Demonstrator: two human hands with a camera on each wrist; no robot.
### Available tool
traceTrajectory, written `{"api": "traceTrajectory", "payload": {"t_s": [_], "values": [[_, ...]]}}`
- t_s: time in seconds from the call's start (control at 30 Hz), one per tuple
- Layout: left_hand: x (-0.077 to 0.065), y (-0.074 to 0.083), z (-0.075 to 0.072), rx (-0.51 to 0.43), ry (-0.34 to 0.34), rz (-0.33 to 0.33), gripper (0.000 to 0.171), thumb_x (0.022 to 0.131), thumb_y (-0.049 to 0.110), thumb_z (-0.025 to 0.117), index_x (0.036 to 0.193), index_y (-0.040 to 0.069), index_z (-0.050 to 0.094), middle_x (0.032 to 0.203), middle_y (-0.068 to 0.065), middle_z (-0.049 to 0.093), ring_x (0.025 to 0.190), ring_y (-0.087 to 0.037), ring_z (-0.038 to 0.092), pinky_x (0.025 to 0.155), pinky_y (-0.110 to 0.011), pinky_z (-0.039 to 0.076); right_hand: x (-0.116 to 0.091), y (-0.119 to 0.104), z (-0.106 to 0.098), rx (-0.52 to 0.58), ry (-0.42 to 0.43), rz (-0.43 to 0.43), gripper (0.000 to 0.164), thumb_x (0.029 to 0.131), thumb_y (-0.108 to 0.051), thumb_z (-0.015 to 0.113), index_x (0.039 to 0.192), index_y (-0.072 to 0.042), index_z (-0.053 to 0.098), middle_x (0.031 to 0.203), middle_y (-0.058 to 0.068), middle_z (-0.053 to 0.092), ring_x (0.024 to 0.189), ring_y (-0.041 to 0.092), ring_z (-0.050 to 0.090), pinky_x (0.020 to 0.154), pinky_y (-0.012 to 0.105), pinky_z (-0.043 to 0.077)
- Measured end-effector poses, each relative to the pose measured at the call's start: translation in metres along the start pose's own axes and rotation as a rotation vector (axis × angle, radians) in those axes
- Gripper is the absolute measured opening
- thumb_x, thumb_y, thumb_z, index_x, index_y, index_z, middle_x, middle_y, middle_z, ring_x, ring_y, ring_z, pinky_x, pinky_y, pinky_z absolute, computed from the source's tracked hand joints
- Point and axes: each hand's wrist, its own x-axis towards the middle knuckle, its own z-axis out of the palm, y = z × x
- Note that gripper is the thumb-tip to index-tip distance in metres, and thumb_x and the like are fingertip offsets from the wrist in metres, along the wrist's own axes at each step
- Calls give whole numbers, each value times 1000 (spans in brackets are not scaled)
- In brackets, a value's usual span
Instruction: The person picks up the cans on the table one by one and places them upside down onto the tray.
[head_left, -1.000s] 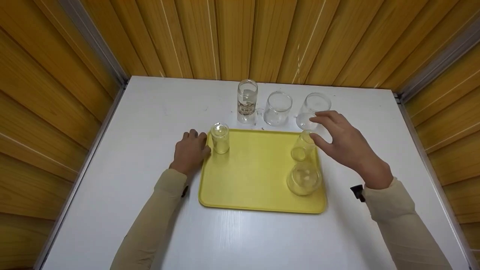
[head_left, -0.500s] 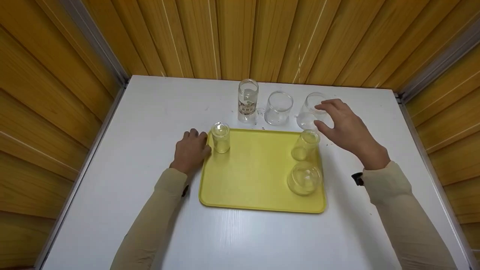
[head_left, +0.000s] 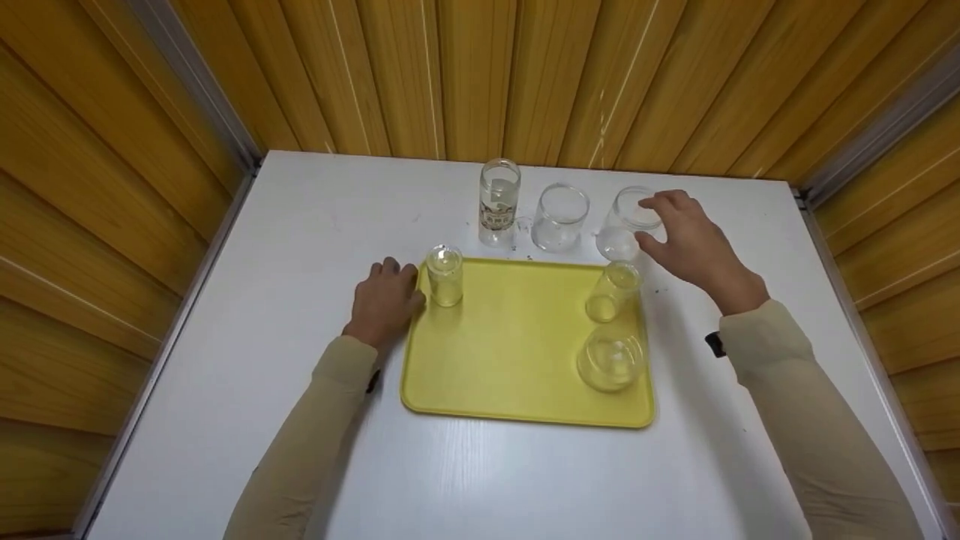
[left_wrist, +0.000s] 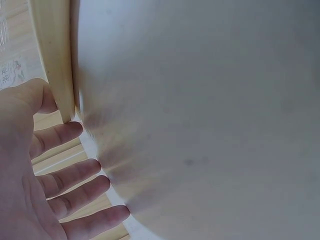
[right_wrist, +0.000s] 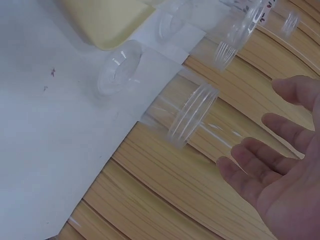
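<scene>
My left hand rests at the left edge of the yellow tray. In the left wrist view its thumb touches the tray's side and the other fingertips meet the white table. Close to it on the tray stands a small upside-down glass. My right hand hovers at the rear right, thumb and fingers spread, beside a wide clear glass. In the right wrist view a gap shows between the fingers and the glass's ribbed rim. Nothing is held in the right hand.
Behind the tray stand a tall printed glass and another wide glass. On the tray's right side are a slim glass and a rounded glass. Wood-patterned walls border the white table.
My right hand has moved back from above the slim glass to beside the wide rear glass, its fingers still apart. The left hand stays at the tray edge.
</scene>
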Motion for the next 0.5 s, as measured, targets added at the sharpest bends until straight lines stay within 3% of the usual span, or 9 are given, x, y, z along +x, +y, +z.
{"api": "traceTrajectory", "payload": {"t_s": [0.5], "values": [[1,-1,1,21,4,9,35,102,29,58,127,6,67,113,-19,58,99,-36,55,71,-54,56,31,19,9,-27,-94,55,68,104,-29,67,158,3,40,163,37,25,150,56,24,111,73,34]]}}
